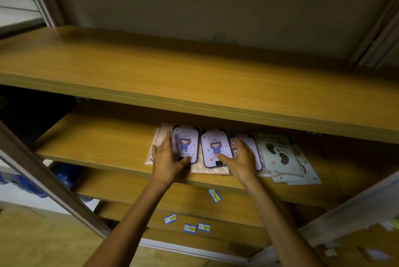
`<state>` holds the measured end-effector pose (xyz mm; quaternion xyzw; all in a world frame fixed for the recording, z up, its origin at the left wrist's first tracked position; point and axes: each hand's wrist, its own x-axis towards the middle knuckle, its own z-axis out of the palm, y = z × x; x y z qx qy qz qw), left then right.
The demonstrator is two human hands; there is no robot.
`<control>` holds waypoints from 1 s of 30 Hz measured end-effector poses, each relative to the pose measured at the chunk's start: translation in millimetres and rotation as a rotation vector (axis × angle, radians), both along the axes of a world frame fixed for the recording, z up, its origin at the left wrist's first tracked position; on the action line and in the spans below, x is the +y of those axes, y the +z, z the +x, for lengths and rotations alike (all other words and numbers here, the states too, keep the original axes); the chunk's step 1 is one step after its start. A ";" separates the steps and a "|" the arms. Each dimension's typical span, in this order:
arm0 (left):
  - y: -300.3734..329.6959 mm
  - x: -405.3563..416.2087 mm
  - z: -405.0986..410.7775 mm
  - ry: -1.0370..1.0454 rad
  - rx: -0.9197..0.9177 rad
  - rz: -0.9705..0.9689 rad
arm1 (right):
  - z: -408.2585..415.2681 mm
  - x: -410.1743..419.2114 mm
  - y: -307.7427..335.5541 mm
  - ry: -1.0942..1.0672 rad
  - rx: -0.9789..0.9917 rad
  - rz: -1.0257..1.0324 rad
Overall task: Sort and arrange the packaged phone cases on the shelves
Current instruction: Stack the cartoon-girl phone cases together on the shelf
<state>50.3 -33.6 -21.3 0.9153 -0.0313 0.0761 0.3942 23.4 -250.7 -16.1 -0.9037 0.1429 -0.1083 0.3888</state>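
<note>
Three packaged phone cases with a cartoon child are lying side by side on the middle shelf (97, 148), with the centre case (216, 150) between the other two. The left hand (166, 158) is cupping the left case (186, 143), fingers along its left edge and thumb hooked under its near end. The right hand (241, 158) is resting on the right case (250, 150), its grip released, while paw-print packages (278, 154) are lying just right of that case.
</note>
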 end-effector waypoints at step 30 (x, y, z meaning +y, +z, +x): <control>19.0 -9.1 -39.8 -0.316 0.299 -0.904 | -89.9 -50.6 18.0 -0.135 -0.218 0.730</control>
